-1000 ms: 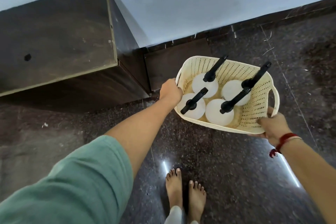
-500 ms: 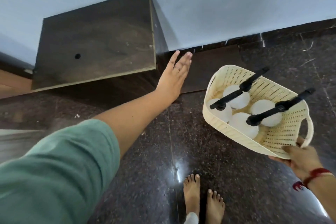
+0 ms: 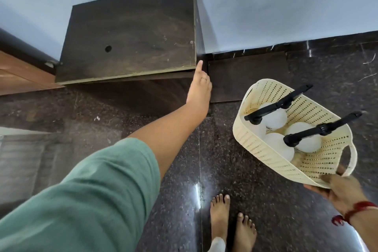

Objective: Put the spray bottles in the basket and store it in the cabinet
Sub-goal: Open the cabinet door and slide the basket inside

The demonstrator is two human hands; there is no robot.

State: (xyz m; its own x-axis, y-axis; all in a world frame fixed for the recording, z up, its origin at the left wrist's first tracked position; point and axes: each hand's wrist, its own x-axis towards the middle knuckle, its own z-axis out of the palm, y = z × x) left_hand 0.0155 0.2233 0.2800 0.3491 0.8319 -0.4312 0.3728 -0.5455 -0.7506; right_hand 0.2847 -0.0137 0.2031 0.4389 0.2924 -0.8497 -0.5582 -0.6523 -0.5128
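Our left hand (image 3: 199, 88) has moved from mid-air to the cabinet (image 3: 131, 32) front's right corner, fingers extended and flat, holding nothing. Our right hand (image 3: 337, 188), lower right of frame, grips the cream basket (image 3: 266, 149) by its rim; the white spray bottles (image 3: 304, 137) stand inside.

Cream perforated plastic basket (image 3: 263, 149) with loop handles, tilted, held off the dark floor, four white round-bodied spray bottles (image 3: 306, 139) with black trigger heads inside, low dark wooden cabinet (image 3: 131, 32) against the wall, well left of it
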